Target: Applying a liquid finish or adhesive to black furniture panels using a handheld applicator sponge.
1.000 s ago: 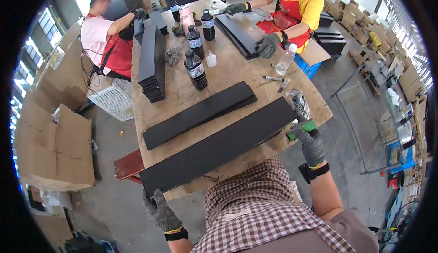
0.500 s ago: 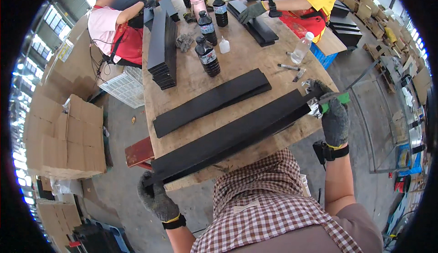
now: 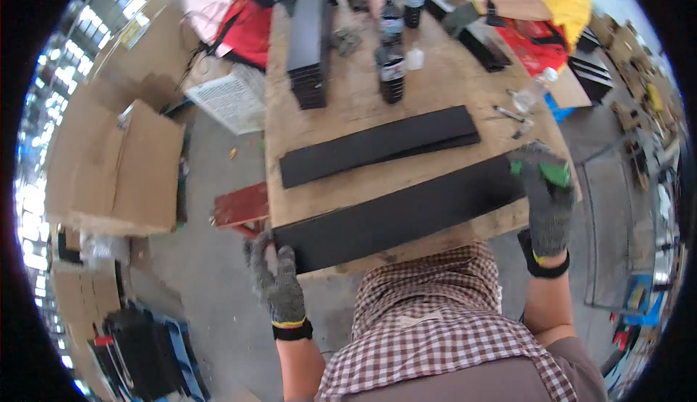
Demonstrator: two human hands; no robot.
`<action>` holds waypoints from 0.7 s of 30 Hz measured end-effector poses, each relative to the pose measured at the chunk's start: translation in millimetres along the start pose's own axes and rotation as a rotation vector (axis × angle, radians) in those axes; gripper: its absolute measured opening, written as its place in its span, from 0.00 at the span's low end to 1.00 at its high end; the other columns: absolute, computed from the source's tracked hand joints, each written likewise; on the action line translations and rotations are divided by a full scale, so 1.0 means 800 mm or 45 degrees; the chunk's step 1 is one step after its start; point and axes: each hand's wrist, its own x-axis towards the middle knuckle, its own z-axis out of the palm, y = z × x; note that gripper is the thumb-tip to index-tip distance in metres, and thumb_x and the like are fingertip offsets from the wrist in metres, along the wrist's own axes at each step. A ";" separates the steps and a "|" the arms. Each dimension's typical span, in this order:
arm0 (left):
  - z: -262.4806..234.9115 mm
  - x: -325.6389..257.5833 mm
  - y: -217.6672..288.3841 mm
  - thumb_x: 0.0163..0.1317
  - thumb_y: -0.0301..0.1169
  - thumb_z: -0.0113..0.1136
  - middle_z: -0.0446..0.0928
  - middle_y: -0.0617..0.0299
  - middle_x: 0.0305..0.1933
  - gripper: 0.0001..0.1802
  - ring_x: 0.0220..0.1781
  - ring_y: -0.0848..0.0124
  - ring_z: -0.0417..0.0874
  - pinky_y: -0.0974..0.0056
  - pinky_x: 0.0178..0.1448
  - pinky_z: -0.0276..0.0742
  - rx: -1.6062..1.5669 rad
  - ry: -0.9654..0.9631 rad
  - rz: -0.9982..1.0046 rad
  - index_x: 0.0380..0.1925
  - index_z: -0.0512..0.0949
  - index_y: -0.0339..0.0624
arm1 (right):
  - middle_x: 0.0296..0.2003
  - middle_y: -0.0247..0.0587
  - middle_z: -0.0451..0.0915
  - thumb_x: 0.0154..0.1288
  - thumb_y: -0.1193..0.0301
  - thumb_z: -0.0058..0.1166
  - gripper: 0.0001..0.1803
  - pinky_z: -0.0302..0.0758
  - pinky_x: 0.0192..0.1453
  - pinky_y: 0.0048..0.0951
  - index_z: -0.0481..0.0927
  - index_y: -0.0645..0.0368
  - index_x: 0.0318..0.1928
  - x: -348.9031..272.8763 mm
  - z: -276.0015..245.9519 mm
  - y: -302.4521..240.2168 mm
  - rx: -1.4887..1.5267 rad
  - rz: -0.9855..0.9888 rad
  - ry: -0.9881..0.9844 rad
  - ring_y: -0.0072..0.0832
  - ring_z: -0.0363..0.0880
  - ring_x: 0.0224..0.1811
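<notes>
A long black board [image 3: 392, 217] lies slantwise along the near edge of the wooden table, its broad face up. At its left end is my left hand [image 3: 282, 293], gloved in grey, with fingers spread and touching the board's corner. My right hand [image 3: 549, 217], in a similar glove, is over the right end, its fingers bent and blurred. A green piece of material [image 3: 556, 174] shows at that hand; its kind is unclear. Just beyond the board lie two more black boards [image 3: 381, 144], one partly on top of the other.
A tall stack of black boards [image 3: 308, 46] stands at the table's far left, near dark bottles [image 3: 390, 75]. A clear bottle [image 3: 534, 91] and pens [image 3: 508, 114] are at right. Two co-workers are across the table; a red stool [image 3: 241, 206] stands left of it.
The near board has turned from tilted, with its side showing, to broad face up. My left hand has loosened from gripping its end to spread fingers. The whole view has shifted.
</notes>
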 end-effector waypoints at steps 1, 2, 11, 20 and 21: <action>-0.007 0.008 0.002 0.68 0.30 0.67 0.72 0.47 0.73 0.29 0.74 0.58 0.71 0.57 0.75 0.67 -0.443 -0.154 -0.304 0.68 0.75 0.37 | 0.52 0.40 0.87 0.71 0.74 0.63 0.17 0.79 0.62 0.37 0.82 0.60 0.58 -0.018 0.026 -0.008 0.025 -0.012 -0.116 0.32 0.85 0.55; -0.011 0.020 0.004 0.70 0.31 0.65 0.73 0.51 0.72 0.29 0.69 0.62 0.76 0.58 0.72 0.71 -0.894 -0.294 -0.598 0.69 0.73 0.35 | 0.52 0.40 0.87 0.70 0.72 0.64 0.17 0.79 0.62 0.39 0.82 0.59 0.58 -0.037 0.052 -0.015 0.050 -0.022 -0.232 0.34 0.86 0.55; -0.007 0.086 -0.044 0.59 0.34 0.73 0.72 0.50 0.72 0.45 0.70 0.60 0.74 0.58 0.75 0.68 -0.938 -0.708 -0.543 0.75 0.64 0.31 | 0.48 0.38 0.87 0.55 0.64 0.67 0.22 0.76 0.53 0.48 0.85 0.51 0.52 -0.106 0.274 -0.039 -0.554 -0.979 -1.242 0.42 0.84 0.47; 0.006 0.089 -0.057 0.53 0.30 0.77 0.67 0.47 0.75 0.48 0.69 0.60 0.76 0.56 0.75 0.69 -0.920 -0.665 -0.540 0.74 0.66 0.33 | 0.48 0.35 0.88 0.59 0.62 0.65 0.18 0.72 0.60 0.52 0.86 0.46 0.50 -0.125 0.286 0.004 -0.819 -1.061 -1.136 0.42 0.84 0.49; 0.004 0.092 -0.063 0.52 0.30 0.77 0.67 0.47 0.75 0.48 0.68 0.59 0.76 0.56 0.74 0.69 -0.808 -0.645 -0.491 0.73 0.67 0.33 | 0.46 0.34 0.88 0.58 0.63 0.65 0.17 0.72 0.60 0.52 0.86 0.46 0.50 -0.119 0.268 0.005 -0.849 -1.050 -1.124 0.42 0.84 0.47</action>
